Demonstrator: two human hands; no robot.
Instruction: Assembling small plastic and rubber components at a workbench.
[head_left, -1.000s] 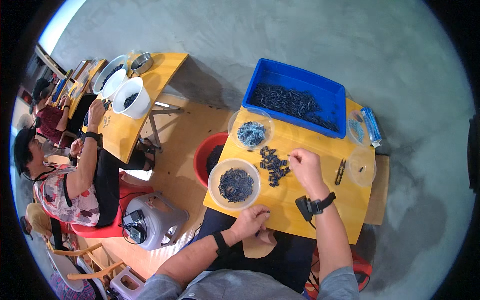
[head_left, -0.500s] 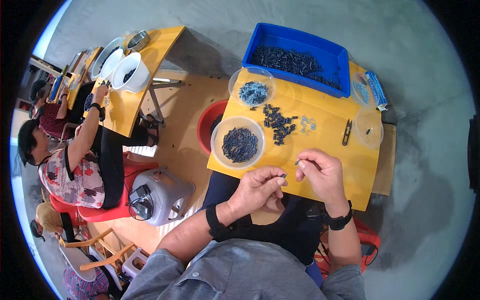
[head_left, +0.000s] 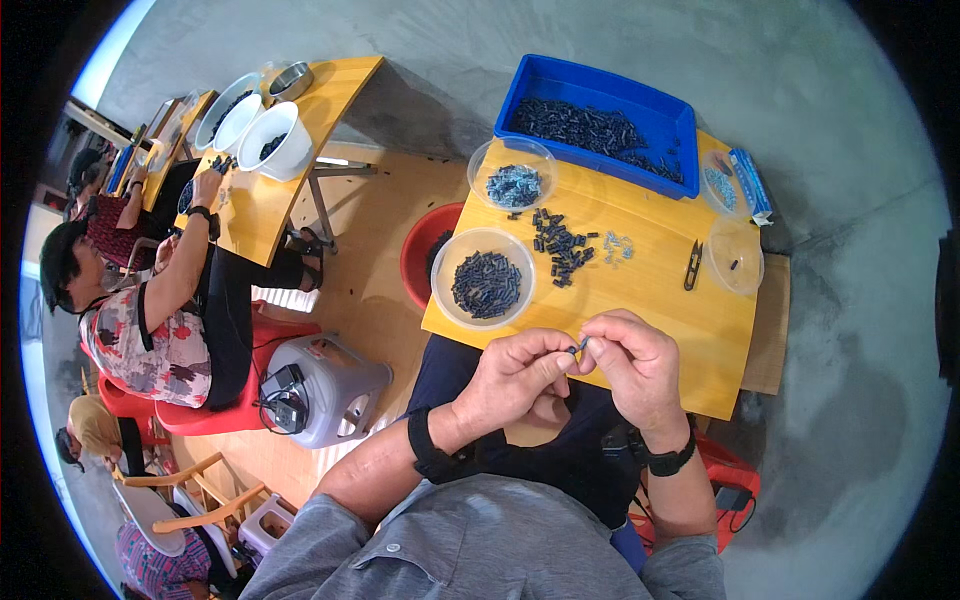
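My left hand [head_left: 520, 375] and my right hand [head_left: 635, 365] meet at the near edge of the yellow table [head_left: 690, 320]. Together their fingertips pinch one small dark part [head_left: 581, 345]. Just beyond the hands stands a clear bowl [head_left: 483, 280] filled with dark small parts. A loose pile of dark parts [head_left: 560, 245] lies in the table's middle, with a few small light pieces [head_left: 617, 246] beside it. A black band circles my left wrist and a black watch my right.
A blue bin [head_left: 600, 120] of dark parts sits at the table's far edge. Another clear bowl [head_left: 513, 178] holds bluish pieces. Clear lids [head_left: 733, 265] and black snips [head_left: 692, 265] lie right. A red bucket [head_left: 425, 250] stands left. A person [head_left: 150, 300] works at another table [head_left: 270, 190].
My right hand came back from the pile in the table's middle to the near edge. Both hands now join on one small part.
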